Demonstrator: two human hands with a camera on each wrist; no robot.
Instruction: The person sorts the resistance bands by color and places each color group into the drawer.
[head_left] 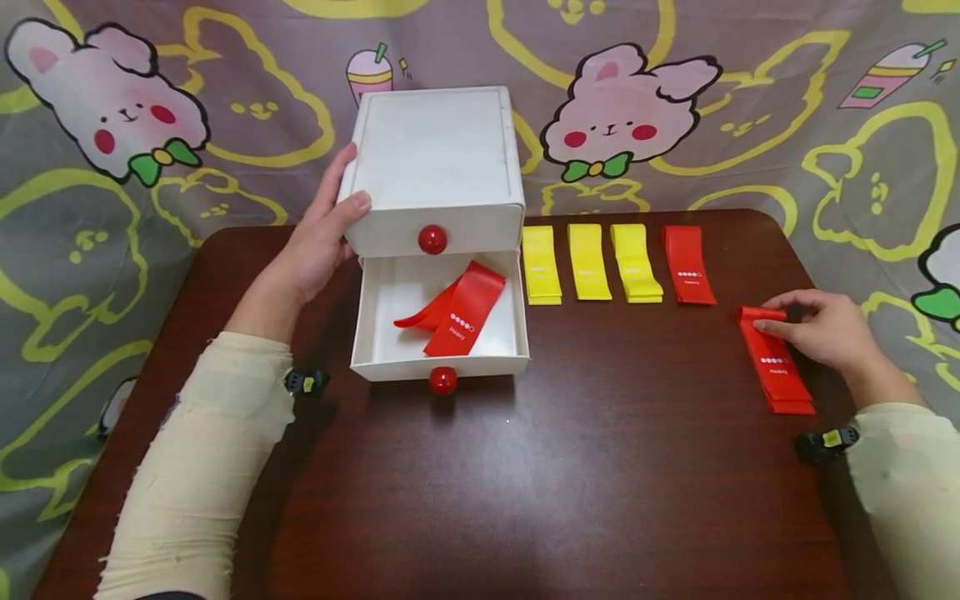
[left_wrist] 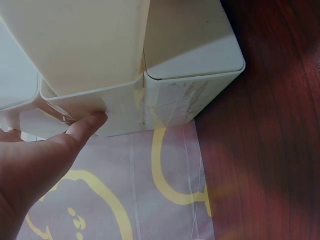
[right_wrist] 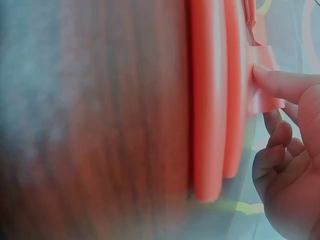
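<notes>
A white drawer cabinet (head_left: 438,150) with red knobs stands at the table's back, its lower drawer (head_left: 363,321) pulled out. My left hand (head_left: 315,237) rests on the cabinet's left side, thumb at the top front corner; the left wrist view shows the thumb straight against the white wall. Inside the drawer lies a folded red resistance band (head_left: 472,308) printed "Heavy". Far to the right, my right hand (head_left: 828,333) pinches the far end of another folded red resistance band (head_left: 776,371). The right wrist view shows this band's looped near end large, with the thumb on it.
Several yellow resistance bands (head_left: 588,262) and one red band (head_left: 686,265) lie in a row right of the cabinet. Behind the dark wooden table (head_left: 570,483) hangs a patterned cloth (head_left: 442,42). The drawer's lower knob (head_left: 442,381) juts toward the front.
</notes>
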